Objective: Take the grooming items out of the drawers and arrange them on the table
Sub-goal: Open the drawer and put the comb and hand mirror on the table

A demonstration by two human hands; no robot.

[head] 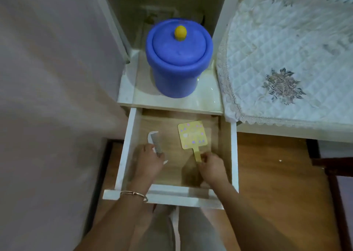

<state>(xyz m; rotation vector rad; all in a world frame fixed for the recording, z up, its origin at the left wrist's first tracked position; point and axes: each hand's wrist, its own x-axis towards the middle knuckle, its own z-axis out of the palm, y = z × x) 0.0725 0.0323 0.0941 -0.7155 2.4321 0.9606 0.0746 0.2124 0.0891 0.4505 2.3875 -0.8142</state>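
A white drawer (125,145) stands pulled out below a small shelf unit. Inside it lie a white fine-toothed comb (155,140) on the left and a yellow hand mirror (192,135) with pastel dots on the right, back side up. My left hand (150,160) is in the drawer with its fingers curled round the comb's lower part. My right hand (210,166) pinches the mirror's yellow handle. Both items still rest on the drawer's wooden bottom.
A blue lidded canister (178,59) with a yellow knob stands on the shelf above the drawer. To the right is a table under a quilted white cloth (286,59) with lace edging and a flower motif. A wall runs along the left; wooden floor lies below.
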